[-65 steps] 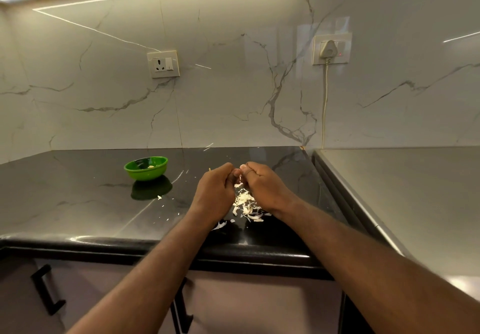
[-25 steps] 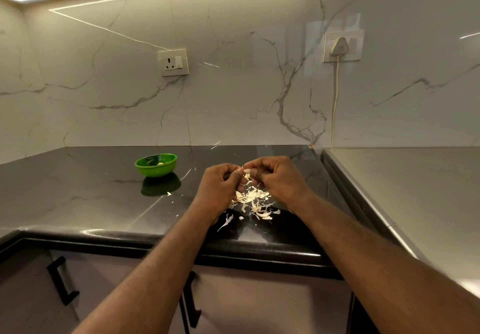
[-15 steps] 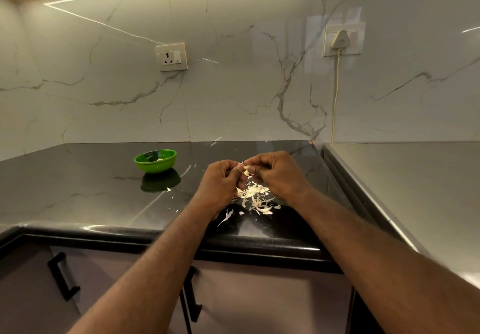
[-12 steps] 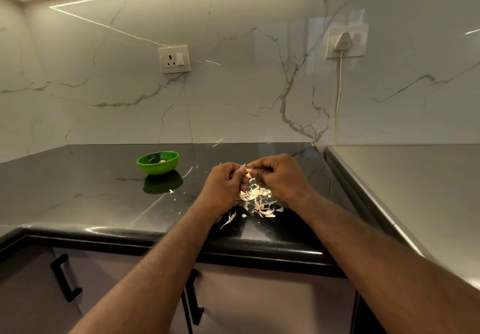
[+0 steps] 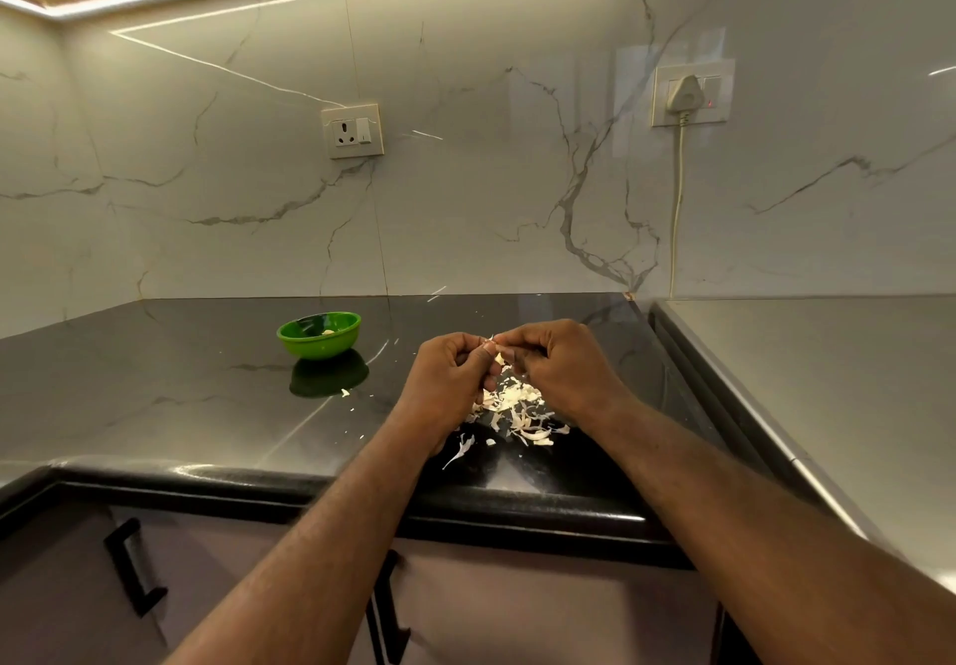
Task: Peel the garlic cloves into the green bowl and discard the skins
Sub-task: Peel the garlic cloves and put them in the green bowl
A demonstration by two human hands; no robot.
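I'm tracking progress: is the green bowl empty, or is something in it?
Not empty. The green bowl holds a small pale piece near its middle, likely peeled garlic; how many pieces, cannot tell.

The green bowl [image 5: 319, 334] sits on a glossy black countertop [image 5: 170, 390] beneath a white, grey-veined marble wall [image 5: 465, 198].

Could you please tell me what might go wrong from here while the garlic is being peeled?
The garlic clove pinched between the left hand and right hand could slip into the skin pile below.
The green bowl sits well to the left, so a carried clove might drop on the counter.
Stray flakes near the front edge may fall off.
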